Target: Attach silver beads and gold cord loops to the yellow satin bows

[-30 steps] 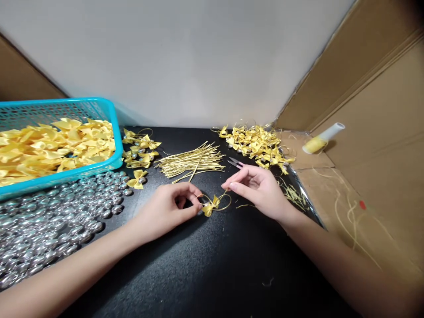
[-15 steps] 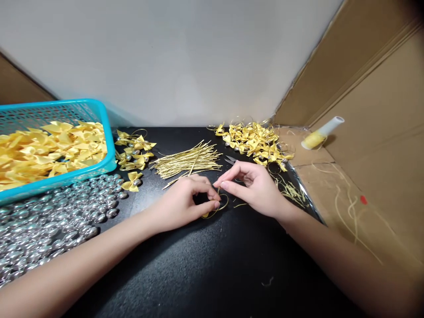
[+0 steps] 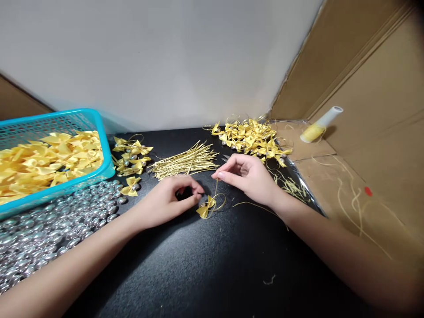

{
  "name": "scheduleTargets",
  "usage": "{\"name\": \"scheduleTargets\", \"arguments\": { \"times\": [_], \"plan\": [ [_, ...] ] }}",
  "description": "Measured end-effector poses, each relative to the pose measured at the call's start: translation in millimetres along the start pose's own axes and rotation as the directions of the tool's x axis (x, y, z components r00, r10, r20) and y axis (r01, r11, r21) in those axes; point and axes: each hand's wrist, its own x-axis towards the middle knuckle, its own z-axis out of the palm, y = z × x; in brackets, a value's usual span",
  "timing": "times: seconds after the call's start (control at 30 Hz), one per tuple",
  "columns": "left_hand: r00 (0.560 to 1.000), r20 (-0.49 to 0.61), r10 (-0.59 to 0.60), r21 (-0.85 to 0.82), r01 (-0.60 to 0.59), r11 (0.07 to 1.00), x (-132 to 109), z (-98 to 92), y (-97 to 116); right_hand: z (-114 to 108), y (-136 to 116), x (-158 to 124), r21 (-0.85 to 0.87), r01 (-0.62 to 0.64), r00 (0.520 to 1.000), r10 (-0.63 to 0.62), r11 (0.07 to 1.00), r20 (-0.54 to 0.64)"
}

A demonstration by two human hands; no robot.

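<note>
A yellow ribbon bow (image 3: 206, 207) with a loop of thin gold cord (image 3: 224, 201) lies on the black table in front of me. My right hand (image 3: 247, 179) pinches a strand that runs down from its fingertips to the loop. Just left of the bow, my left hand (image 3: 174, 198) has its thumb and forefinger drawn together; whatever they hold, if anything, is too small to make out. Behind my hands rests a bundle of gold cord pieces (image 3: 185, 161). The tips of a pair of scissors (image 3: 225, 157) poke out behind my right hand.
At left stands a blue basket (image 3: 107, 154) of yellow bows, with many silver beads (image 3: 66, 221) before it. Bows with beads (image 3: 132, 157) lie beside it; a larger pile (image 3: 251, 139) sits at back right. Cord scraps (image 3: 293, 187) and a thread-wound tube (image 3: 319, 126) are at right.
My left hand has moved left off the bow, which now shows. My right hand has risen slightly with the strand, and the camera view has shifted a little.
</note>
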Motion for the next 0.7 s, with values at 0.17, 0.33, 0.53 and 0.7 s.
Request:
{"name": "scheduleTargets", "arguments": {
  "times": [0.17,0.33,0.53,0.7],
  "plan": [
    [1.0,0.0,-0.031,0.115,0.03,0.993,-20,4.6,-10,2,2,1,-0.021,-0.014,1.0,0.014,1.0,0.003],
    [0.999,0.027,-0.034,0.17,0.029,0.985,-21,11.3,-5,2,2,-1,-0.025,-0.019,1.0,0.019,1.0,-0.001],
    [0.994,-0.009,-0.105,0.215,0.104,0.971,-21,18.8,5,3,2,-1,-0.021,-0.017,1.0,0.017,1.0,0.007],
    [0.99,-0.051,-0.13,0.196,0.137,0.971,-20,25.0,6,3,3,-1,-0.01,-0.025,1.0,0.025,1.0,0.009]
  ]
}}
